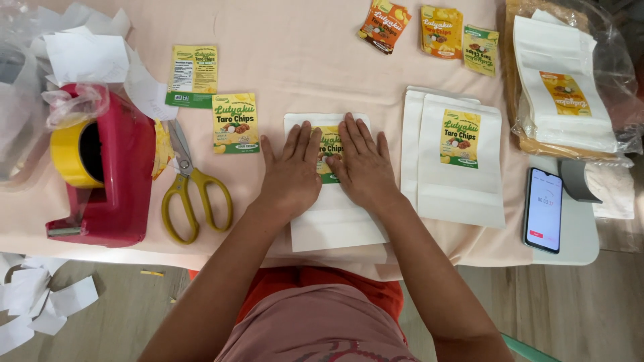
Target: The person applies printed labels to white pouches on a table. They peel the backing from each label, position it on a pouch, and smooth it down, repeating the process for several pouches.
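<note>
A white paper pouch [335, 224] lies flat at the table's near edge. A yellow and green sticker label [329, 149] sits on its upper half. My left hand [292, 171] and my right hand [363, 164] both press flat on the pouch, palms down, fingers spread over the label from either side. Neither hand grips anything. The label shows only in the gap between the hands.
To the right is a stack of labelled white pouches [459, 161], then a phone [543, 209] and a plastic bag of more pouches [567, 87]. To the left lie loose labels [235, 123], yellow scissors [191, 191] and a red tape dispenser [107, 171]. More stickers [439, 30] lie at the back.
</note>
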